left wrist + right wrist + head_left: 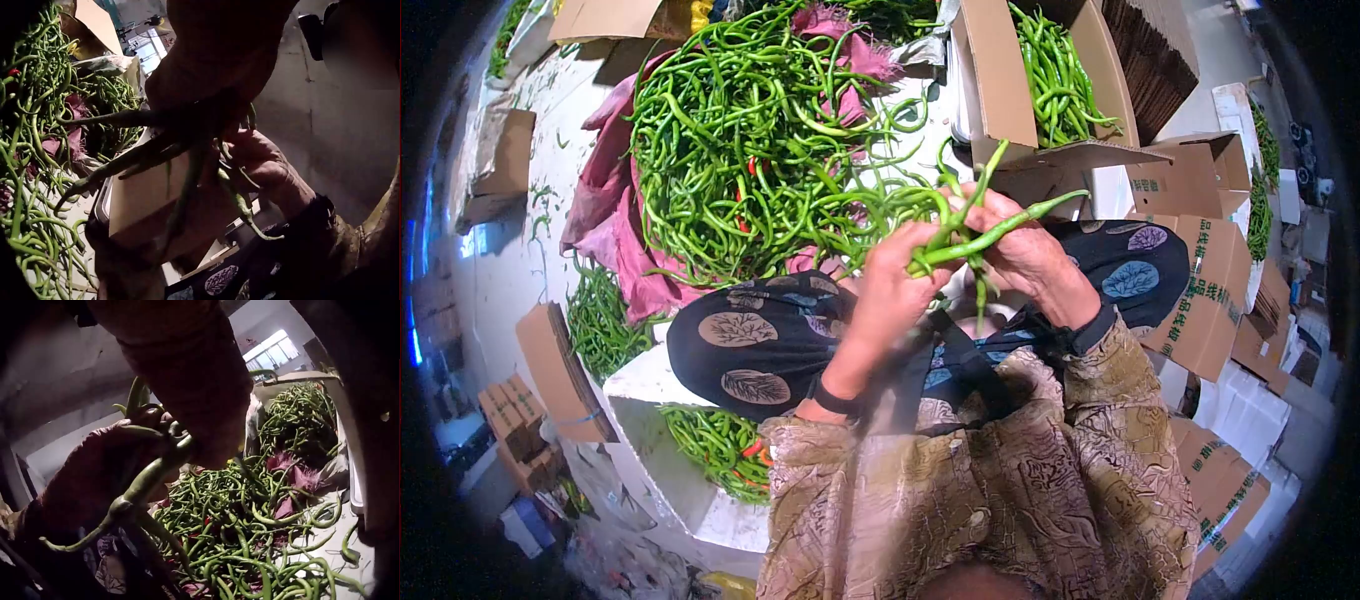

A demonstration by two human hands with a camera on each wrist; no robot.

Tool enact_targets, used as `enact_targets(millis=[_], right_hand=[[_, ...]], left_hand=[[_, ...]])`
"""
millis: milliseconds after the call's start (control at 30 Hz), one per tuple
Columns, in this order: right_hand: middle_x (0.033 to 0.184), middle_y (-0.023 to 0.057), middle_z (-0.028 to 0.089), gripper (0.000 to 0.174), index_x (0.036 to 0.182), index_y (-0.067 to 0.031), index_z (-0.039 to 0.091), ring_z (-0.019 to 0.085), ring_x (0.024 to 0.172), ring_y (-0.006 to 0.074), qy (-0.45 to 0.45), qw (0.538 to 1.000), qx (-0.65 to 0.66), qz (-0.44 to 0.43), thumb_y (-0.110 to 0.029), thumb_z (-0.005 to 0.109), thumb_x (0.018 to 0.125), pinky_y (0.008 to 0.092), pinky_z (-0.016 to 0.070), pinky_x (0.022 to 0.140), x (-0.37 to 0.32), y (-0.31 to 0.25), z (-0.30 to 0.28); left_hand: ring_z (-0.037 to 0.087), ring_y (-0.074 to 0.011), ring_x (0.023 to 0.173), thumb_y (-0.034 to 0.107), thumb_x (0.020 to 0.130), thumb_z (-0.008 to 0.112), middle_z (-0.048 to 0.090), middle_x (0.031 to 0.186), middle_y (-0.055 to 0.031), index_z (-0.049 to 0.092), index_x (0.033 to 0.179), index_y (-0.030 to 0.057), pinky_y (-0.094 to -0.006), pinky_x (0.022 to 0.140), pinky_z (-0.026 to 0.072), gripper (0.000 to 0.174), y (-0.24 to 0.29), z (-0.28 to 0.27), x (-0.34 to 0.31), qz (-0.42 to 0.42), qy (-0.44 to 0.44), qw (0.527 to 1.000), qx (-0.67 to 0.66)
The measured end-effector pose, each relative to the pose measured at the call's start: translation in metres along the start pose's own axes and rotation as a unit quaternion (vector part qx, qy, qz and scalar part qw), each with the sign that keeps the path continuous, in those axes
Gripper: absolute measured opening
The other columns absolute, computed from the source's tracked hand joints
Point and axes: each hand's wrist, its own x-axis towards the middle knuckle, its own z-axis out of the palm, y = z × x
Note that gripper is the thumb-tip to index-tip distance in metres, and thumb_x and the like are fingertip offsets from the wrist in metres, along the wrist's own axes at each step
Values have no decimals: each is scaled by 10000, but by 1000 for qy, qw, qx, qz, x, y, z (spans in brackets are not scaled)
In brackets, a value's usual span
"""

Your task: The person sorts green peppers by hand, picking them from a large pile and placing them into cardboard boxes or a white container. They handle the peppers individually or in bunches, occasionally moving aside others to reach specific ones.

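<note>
Green chili peppers, likely light and bendy, best bunched mid-length, clutched by curled left hand and right hand.

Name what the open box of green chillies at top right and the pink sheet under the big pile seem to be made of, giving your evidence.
Box: corrugated cardboard, judging by its matt brown face and folded flaps. Pink sheet: probably woven cloth, matt; it lies in soft folds and creases.
</note>
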Motion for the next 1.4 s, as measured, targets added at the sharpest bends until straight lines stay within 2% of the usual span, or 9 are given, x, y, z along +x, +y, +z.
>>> enact_targets(millis=[233,300,533,567,800,1033,1100,1233,1400], right_hand=[[926,44,588,352,1176,15,493,609,774,106,-34,996,-68,-35,-41,638,860,226,538,665,19,-6,-9],[877,32,599,217,1043,5,558,588,799,112,58,988,-92,-113,-76,627,854,237,498,709,22,-18,-18],[937,87,628,325,1136,19,527,608,822,157,206,872,-407,-178,-101,600,843,294,496,752,-8,-28,-2],[903,87,631,317,1130,3,524,606,828,151,203,802,-527,-197,-114,607,847,305,496,762,-15,-30,5],[1014,93,620,518,1206,-28,467,591,940,144,-39,882,-444,-152,-160,741,787,323,483,823,-14,18,24],[1091,179,603,609,1319,19,379,614,998,296,-27,815,-545,-197,-125,677,808,362,473,884,-16,19,22],[1157,270,550,565,1312,51,361,555,1077,425,-23,729,-598,-333,-77,600,816,434,458,915,-13,26,20],[1192,292,523,564,1342,70,331,534,1097,442,0,775,-563,-287,-56,547,835,436,439,944,-14,28,20],[1081,99,564,494,1313,54,387,558,922,124,12,939,-322,-122,-106,549,875,283,476,814,-11,14,16]], left_hand=[[589,-139,749,94,841,665,628,844,-39,635,1042,16,-270,703,483,218,11,-1,1,-51,-28,998,8],[572,-128,680,113,842,676,610,797,-49,597,1078,-5,-265,638,483,276,17,-8,6,-252,51,931,-260],[512,-102,681,168,912,626,517,806,-8,541,1142,17,-242,600,470,288,2,-16,6,-214,165,832,-484],[506,-102,695,169,912,627,511,805,-8,539,1145,18,-246,611,471,291,2,-15,6,-209,164,826,-497],[558,-187,815,302,966,527,570,891,-55,520,1207,22,-335,750,508,369,0,-5,6,-225,186,768,-570],[542,-187,915,331,996,457,546,994,-62,439,1290,33,-394,830,479,419,3,-6,5,-166,151,736,-639],[545,-208,956,291,994,458,555,1048,-78,424,1308,31,-407,898,451,409,12,-4,8,-163,204,734,-628],[550,-215,1030,111,929,551,596,1078,-99,483,1303,22,-391,1001,407,391,-4,-6,3,-140,166,741,-635],[570,-220,995,65,905,562,608,1010,-96,455,1306,-9,-363,977,430,422,-2,-6,4,-124,153,764,-614]])
